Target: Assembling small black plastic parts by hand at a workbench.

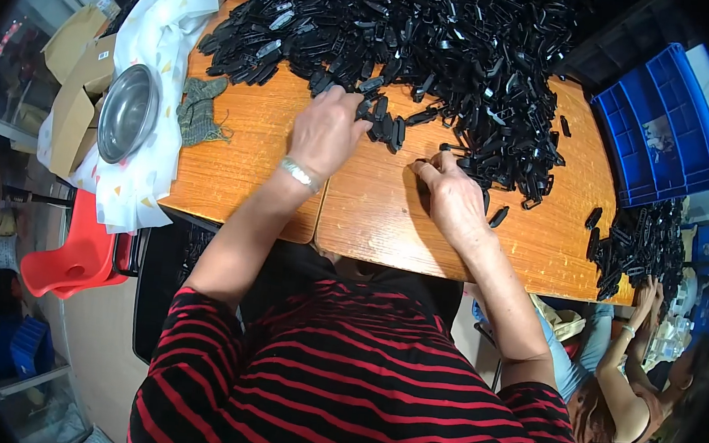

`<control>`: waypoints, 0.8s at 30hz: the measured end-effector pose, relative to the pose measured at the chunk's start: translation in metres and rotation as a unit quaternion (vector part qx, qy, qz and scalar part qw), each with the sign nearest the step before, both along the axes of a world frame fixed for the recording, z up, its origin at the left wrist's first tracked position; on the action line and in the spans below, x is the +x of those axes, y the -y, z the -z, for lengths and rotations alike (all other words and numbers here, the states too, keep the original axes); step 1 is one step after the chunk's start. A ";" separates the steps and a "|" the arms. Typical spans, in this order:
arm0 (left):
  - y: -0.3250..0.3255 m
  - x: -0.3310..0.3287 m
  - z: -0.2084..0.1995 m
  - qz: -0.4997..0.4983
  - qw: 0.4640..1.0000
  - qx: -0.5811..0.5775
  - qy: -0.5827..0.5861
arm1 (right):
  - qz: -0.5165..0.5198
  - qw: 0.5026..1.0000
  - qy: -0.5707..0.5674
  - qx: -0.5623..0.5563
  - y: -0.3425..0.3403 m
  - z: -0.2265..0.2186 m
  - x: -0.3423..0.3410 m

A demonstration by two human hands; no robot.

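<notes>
A wide heap of small black plastic pieces (404,36), long and narrow, covers the far part of the wooden table (269,142). At the heap's near edge, my left hand (326,130) has its fingers curled down among the pieces. Thumb and forefinger close around black pieces there, though its fingertips are partly hidden. Farther right, my right hand (455,198) rests low over the tabletop, thumb and fingers pinched together. A small dark bit shows at its fingertips, its shape hard to make out. Just right of that hand lies a loose black piece (499,216).
A metal bowl (129,114) stands on patterned white sheeting at the left, beside a grey-green cloth (201,109). A blue crate (662,122) stands at the right edge. Another person's hands (648,295) touch a second black heap. A red chair (79,255) stands left.
</notes>
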State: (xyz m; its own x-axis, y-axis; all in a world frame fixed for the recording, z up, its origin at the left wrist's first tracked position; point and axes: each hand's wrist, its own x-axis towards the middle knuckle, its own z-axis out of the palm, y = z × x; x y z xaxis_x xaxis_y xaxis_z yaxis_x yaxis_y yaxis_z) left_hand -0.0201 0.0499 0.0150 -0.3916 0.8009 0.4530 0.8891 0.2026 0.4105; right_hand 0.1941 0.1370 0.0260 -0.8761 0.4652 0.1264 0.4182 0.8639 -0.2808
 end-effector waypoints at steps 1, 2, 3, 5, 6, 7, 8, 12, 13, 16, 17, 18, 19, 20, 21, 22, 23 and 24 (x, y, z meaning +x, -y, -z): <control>-0.010 0.001 0.005 -0.009 0.999 -0.016 -0.026 | 0.003 1.000 0.000 0.001 -0.001 0.000 0.001; -0.016 0.001 0.010 -0.017 0.999 -0.010 -0.027 | 0.000 1.000 0.019 -0.001 -0.003 0.000 0.001; -0.018 0.000 0.015 -0.016 0.999 -0.010 -0.027 | -0.003 0.999 0.038 -0.004 -0.004 0.001 0.002; -0.022 0.000 0.018 -0.014 1.000 -0.016 -0.019 | -0.013 1.000 0.019 0.005 -0.007 0.003 0.005; -0.023 0.000 0.020 -0.013 1.000 -0.017 -0.020 | -0.025 1.000 0.001 0.016 -0.007 0.005 0.007; -0.023 0.000 0.020 -0.008 1.000 -0.009 -0.001 | -0.024 1.000 0.000 0.014 -0.008 0.008 0.008; -0.023 0.000 0.020 -0.004 1.000 -0.002 0.017 | -0.023 0.999 -0.020 0.016 -0.009 0.013 0.009; -0.019 -0.003 0.017 -0.012 0.995 -0.059 0.074 | -0.008 1.000 0.002 -0.001 -0.006 0.016 0.009; -0.019 -0.004 0.017 -0.008 0.996 -0.051 0.079 | -0.009 1.000 0.002 -0.001 -0.004 0.015 0.008; -0.021 -0.004 0.020 -0.011 0.995 -0.035 0.089 | -0.012 1.000 0.011 -0.009 0.000 0.011 0.005; -0.021 -0.004 0.020 -0.018 0.995 -0.027 0.095 | -0.014 1.000 0.007 -0.011 0.001 0.009 0.005; -0.023 -0.005 0.021 -0.019 0.995 -0.026 0.096 | -0.016 1.000 0.003 -0.013 0.002 0.008 0.005; -0.025 -0.004 0.018 -0.020 0.995 -0.056 0.078 | -0.016 1.000 0.004 -0.012 0.003 0.008 0.004; -0.027 -0.004 0.016 -0.021 0.994 -0.086 0.061 | -0.016 1.000 0.005 -0.010 0.003 0.009 0.004; -0.029 -0.004 0.015 -0.022 0.994 -0.085 0.062 | -0.015 1.000 0.006 -0.009 0.003 0.009 0.005; -0.032 -0.004 0.014 -0.024 0.991 -0.106 0.075 | -0.015 1.000 0.006 -0.008 0.003 0.008 0.004; -0.033 -0.004 0.013 -0.026 0.988 -0.127 0.088 | -0.012 1.000 0.011 -0.009 0.004 0.008 0.003; -0.033 -0.005 0.013 -0.027 0.988 -0.126 0.088 | -0.009 1.000 0.016 -0.010 0.005 0.007 0.003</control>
State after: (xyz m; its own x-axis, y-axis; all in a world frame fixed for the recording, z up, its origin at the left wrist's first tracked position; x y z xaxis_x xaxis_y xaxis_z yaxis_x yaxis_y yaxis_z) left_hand -0.0252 0.0831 0.0024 -0.4916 0.8555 0.1623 0.7935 0.3634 0.4881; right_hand 0.1967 0.1323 0.0185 -0.8882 0.4507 0.0890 0.4107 0.8658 -0.2858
